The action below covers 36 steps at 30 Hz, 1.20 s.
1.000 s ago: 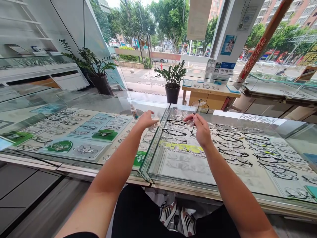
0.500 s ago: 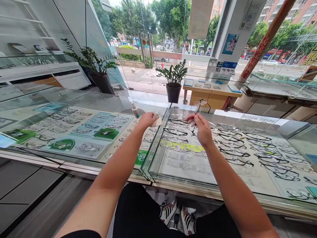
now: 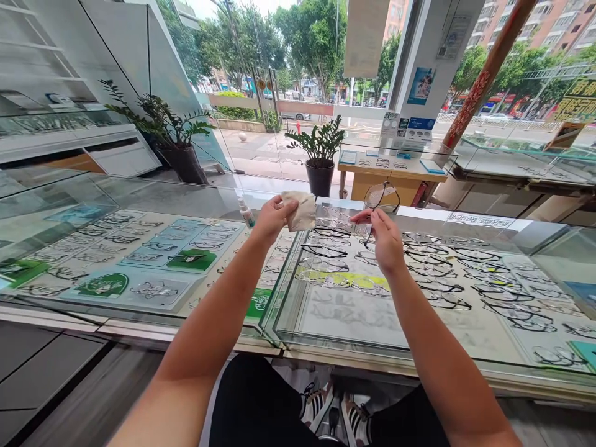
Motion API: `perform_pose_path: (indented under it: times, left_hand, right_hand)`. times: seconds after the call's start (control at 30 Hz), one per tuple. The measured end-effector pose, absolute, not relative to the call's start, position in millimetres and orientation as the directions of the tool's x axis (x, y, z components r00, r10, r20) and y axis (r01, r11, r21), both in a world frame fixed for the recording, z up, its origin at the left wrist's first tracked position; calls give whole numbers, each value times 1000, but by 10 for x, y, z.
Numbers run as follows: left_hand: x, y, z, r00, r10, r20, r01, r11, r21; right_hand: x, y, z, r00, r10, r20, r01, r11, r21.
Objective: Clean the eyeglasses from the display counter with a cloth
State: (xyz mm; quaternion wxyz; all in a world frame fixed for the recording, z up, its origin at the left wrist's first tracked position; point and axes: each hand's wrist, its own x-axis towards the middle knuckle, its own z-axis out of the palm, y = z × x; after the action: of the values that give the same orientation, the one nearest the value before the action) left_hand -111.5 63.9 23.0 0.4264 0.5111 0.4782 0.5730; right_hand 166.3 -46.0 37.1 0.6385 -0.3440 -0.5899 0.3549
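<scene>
My left hand (image 3: 274, 217) is closed on a cream-coloured cloth (image 3: 302, 212), thumb on top, held up over the glass counter. Just left of it, a small white spray bottle (image 3: 246, 213) stands on the glass. My right hand (image 3: 385, 236) pinches a pair of dark-framed eyeglasses (image 3: 391, 194) between thumb and fingers, one lens sticking up above the hand. The cloth and the eyeglasses are apart. Under the glass below both hands lie rows of eyeglasses (image 3: 326, 251).
The glass display counter (image 3: 363, 343) runs across in front of me, with a seam between two cases. Beyond it stand potted plants (image 3: 320, 164) and a wooden display table (image 3: 391, 177) by the window. My knees and shoes (image 3: 316, 403) are below the counter edge.
My left hand has lifted the cloth off the counter, and more of the cloth shows. My right hand has shifted slightly to the right with the eyeglasses. The view has moved a little.
</scene>
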Motion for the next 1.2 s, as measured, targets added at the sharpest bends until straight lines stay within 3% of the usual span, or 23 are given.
perform_pose_path:
  times: [0.07,0.13,0.67,0.97,1.2]
  left_hand:
    - [-891,484,230,11,975,222,-175,-217,960]
    - [-680,319,215,73,964,257,-216,-236,947]
    - [-267,-206,212,295,898,326,-176,-285,942]
    - [-240,-205,188,349,862,367,-171,-327,930]
    - [-239,-188,194,416,881,226,-265,-120,957]
  right_hand:
    - [1622,-497,388,36,849,527,-33,528,-849]
    - [1575,-527,392,12,832,555,-26,555,-831]
    - [1446,-474,204,34,793,608,58,606,-793]
    - [1422,-441,142,27,812,583,-48,584,-810]
    - [1417,-420,144,51,835,548,-27,549,-835]
